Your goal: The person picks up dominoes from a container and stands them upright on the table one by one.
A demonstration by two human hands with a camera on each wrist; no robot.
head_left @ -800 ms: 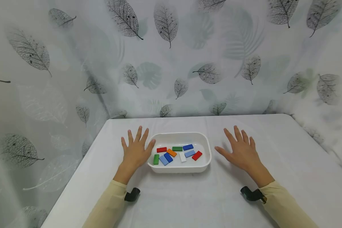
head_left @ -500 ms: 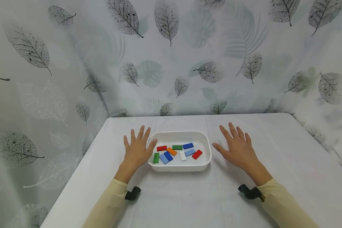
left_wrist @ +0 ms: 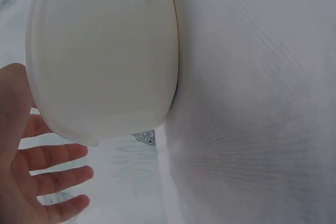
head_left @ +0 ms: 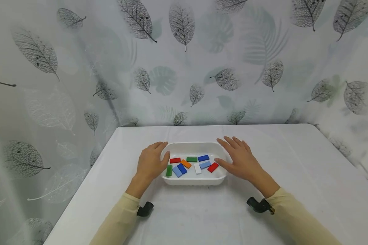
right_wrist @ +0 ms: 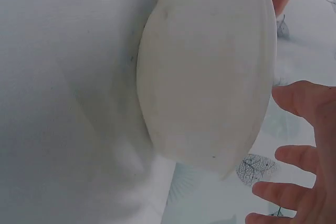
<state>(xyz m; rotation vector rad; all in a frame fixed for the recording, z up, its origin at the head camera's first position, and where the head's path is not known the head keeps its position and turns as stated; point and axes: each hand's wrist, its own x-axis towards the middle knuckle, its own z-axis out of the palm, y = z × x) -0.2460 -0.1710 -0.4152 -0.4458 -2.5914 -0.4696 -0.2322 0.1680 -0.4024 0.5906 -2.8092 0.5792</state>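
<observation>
The tray (head_left: 194, 182) is lying lengthwise between left hand (head_left: 151, 161) and right hand (head_left: 243, 160); both are flanking its ends, fingers apart (whether they're touching, I can't tell).

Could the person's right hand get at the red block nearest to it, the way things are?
Probably yes. In the head view, the right hand shows over the right end of the white tray, close to that red block. The tray is open on top, and nothing covers the block.

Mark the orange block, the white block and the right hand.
Orange block (head_left: 186, 163), head view, middle of its upper face.
White block (head_left: 197, 168), head view, middle of its upper face.
Right hand (head_left: 243, 161), head view, back of the hand.
</observation>
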